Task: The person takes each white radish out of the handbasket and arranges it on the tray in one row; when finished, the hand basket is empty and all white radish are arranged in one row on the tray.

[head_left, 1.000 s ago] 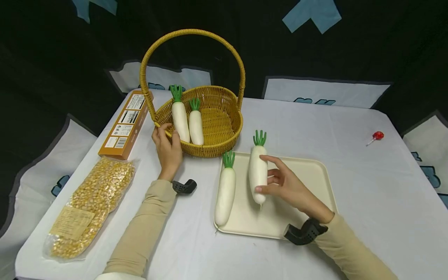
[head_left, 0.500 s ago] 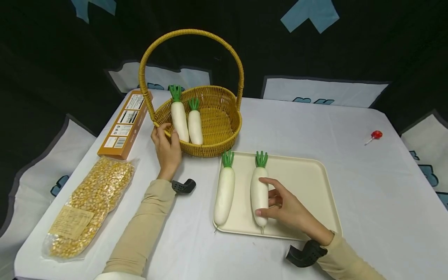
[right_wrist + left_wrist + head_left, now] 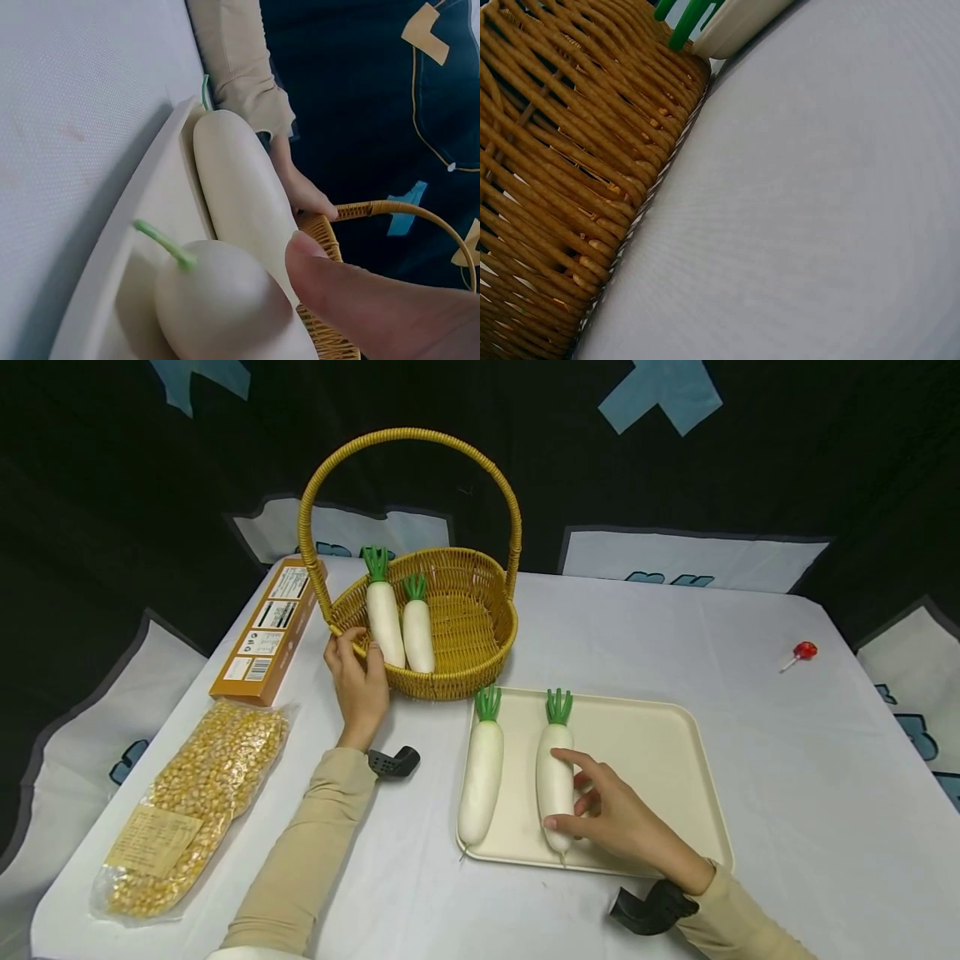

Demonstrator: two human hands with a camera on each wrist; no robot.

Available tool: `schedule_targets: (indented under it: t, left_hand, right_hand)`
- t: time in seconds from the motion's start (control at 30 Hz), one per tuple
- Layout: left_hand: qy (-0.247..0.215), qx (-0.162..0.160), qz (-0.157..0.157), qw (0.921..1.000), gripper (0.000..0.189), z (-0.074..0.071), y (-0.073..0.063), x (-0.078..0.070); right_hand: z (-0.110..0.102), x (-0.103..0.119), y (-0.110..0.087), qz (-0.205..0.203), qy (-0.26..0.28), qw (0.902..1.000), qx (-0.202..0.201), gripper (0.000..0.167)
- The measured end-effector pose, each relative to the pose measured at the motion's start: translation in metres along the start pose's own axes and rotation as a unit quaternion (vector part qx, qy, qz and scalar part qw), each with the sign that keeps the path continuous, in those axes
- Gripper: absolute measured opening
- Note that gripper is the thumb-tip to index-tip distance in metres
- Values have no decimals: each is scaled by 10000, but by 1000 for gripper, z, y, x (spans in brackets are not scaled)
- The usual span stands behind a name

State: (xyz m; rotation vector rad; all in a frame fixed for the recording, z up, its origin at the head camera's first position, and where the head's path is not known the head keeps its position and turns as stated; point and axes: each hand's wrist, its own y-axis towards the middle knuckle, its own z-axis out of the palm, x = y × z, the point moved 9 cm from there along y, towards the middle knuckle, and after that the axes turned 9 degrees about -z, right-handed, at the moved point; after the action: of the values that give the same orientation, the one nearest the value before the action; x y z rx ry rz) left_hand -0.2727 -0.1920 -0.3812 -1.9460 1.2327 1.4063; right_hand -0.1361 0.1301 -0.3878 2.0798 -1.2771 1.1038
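At the near left of the wicker basket (image 3: 480, 672), my left hand (image 3: 360, 689) grips the rim beside the handle's foot. Two white radishes with green tops, one longer (image 3: 385, 622) and one shorter (image 3: 418, 635), lean inside the basket. On the cream tray (image 3: 645, 735) lies another white radish (image 3: 553, 777), with my right hand (image 3: 611, 810) curled over it from the right. In the right wrist view the thumb (image 3: 330, 277) reaches across this radish (image 3: 217, 300). A second tray radish (image 3: 482, 781) lies along the left edge.
Left of the basket is an orange box (image 3: 266, 631) with white labels. Nearer sits a clear bag of corn kernels (image 3: 202, 793). A red lollipop (image 3: 805, 651) lies far right. The white-covered table (image 3: 810, 793) ends against dark cloth behind.
My right hand has lowered the radish toward me until it lies on the tray, beside the other one. The left hand has kept its place on the basket rim.
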Motion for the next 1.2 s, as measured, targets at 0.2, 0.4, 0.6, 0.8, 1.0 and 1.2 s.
schedule_targets:
  t: [0.2, 0.4, 0.6, 0.8, 1.0, 1.2]
  left_hand:
    - [6, 7, -5, 10000, 36, 0, 0, -1]
    - [18, -2, 22, 10000, 37, 1, 0, -1]
    - [12, 26, -8, 10000, 38, 2, -2, 0]
    - [-1, 1, -73, 10000, 37, 0, -3, 1]
    - [-4, -25, -54, 10000, 36, -1, -3, 1]
    - [-14, -34, 15, 10000, 36, -1, -1, -1]
  right_hand:
    - [0, 3, 0, -200, -97, 9997, -34, 74]
    - [-7, 4, -1, -72, -229, 9997, -105, 72]
    - [-31, 1, 5, 352, -154, 9983, -438, 72]
    - [-53, -5, 22, 508, 1063, 9910, -630, 60]
    - [-53, 4, 50, 247, 3491, 9349, -587, 45]
    - [-47, 21, 91, 173, 5047, 8615, -535, 51]
